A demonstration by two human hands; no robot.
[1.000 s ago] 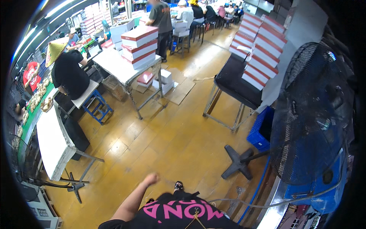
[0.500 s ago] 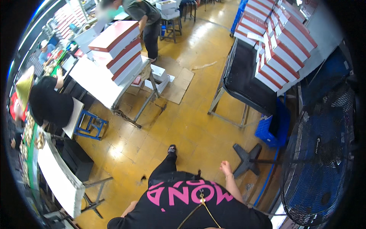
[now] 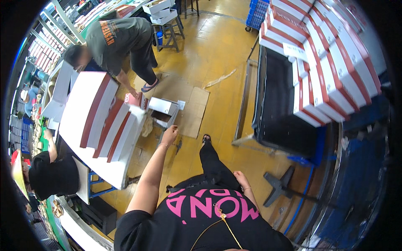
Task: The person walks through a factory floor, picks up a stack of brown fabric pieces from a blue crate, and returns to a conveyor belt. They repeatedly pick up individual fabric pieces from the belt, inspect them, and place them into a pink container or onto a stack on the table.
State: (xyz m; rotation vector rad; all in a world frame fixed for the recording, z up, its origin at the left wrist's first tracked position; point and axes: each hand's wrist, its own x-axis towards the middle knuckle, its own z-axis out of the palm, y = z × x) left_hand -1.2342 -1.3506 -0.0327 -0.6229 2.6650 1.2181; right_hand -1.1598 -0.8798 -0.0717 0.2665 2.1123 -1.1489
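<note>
L hand [image 3: 169,135] nr box stack [image 3: 106,121]

Red-and-white boxes [image 3: 335,71] stacked at black rack's [image 3: 284,108] right edge; flattened cardboard [image 3: 194,111] on yellow floor [image 3: 217,54]; bending co-worker [image 3: 121,42] beyond; fan base [image 3: 278,188] near rack.

There is one view only, from a camera worn on the person's head. It looks steeply down over the person's own chest to the yellow floor [image 3: 217,54]. The wide lens bends straight edges near the round dark rim. The left hand [image 3: 169,136] is fairly near; the stacked boxes [image 3: 331,62] stand farther away, upper right.
</note>
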